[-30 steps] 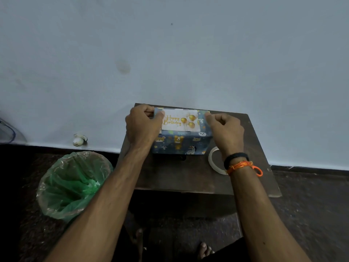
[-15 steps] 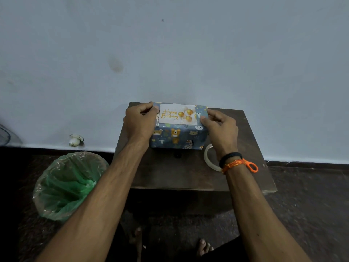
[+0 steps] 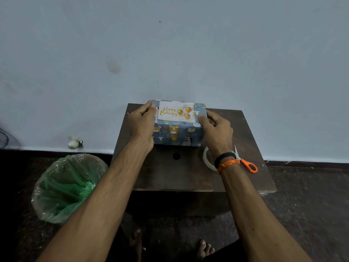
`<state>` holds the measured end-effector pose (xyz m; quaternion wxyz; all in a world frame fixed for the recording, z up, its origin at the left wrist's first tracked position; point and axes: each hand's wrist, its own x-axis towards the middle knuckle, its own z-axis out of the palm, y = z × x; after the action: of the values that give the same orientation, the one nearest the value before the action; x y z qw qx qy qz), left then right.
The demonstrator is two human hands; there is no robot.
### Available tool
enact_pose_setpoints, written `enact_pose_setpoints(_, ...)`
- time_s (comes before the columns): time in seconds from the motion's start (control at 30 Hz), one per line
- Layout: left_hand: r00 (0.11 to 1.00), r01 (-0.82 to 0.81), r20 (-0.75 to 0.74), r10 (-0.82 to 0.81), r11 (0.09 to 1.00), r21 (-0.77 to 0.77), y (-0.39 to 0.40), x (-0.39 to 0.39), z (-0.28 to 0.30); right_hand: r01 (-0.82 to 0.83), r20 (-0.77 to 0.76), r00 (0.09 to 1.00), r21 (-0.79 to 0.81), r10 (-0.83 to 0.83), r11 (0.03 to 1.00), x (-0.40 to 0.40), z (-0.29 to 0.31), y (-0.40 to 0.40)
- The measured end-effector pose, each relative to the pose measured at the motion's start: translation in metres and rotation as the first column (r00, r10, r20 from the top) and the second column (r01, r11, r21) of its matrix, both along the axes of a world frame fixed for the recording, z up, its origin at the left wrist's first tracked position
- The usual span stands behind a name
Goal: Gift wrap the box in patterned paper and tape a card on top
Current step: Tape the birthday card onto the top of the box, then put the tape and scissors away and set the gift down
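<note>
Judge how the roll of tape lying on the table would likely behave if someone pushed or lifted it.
The roll of tape lies flat on the table, so a push would probably slide it, not roll it. It looks like a thin open ring, so it is likely light. Set on edge, it could roll.

Pale blue wall (image 3: 170,44) w/ smudge; dark floor (image 3: 311,205); dark wood table (image 3: 170,173).

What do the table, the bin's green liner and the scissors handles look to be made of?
Table: probably wood or wood veneer, dark brown with a dull, matte top. Liner: thin plastic film, since it is see-through, crinkled and catches glints of light. Scissors handles: likely smooth moulded plastic, bright orange; the pale blade looks like metal.
</note>
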<state>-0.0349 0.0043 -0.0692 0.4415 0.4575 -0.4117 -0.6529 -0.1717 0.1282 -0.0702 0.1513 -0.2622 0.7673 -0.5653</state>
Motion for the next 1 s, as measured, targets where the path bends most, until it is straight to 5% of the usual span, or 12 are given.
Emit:
enact_pose_setpoints(0.27,0.994,-0.012,-0.11,0.02,0.997,0.074,-0.007,-0.001,0.0,0.01,0.02,1.0,0.006,-0.01,1.0,-0.004,-0.005,-0.004)
enact_pose_setpoints(0.73,0.991,0.015,0.131,0.015,0.974,-0.228,0.014,0.003,-0.004,0.013,-0.051,0.999,0.071,-0.009,0.997,0.007,0.006,0.001)
enact_pose_setpoints(1.0,0.96,0.174,0.25,-0.124,0.966,-0.19,0.025,0.012,0.011,-0.059,-0.128,0.987,0.264,0.096,0.963,0.005,0.028,0.005)
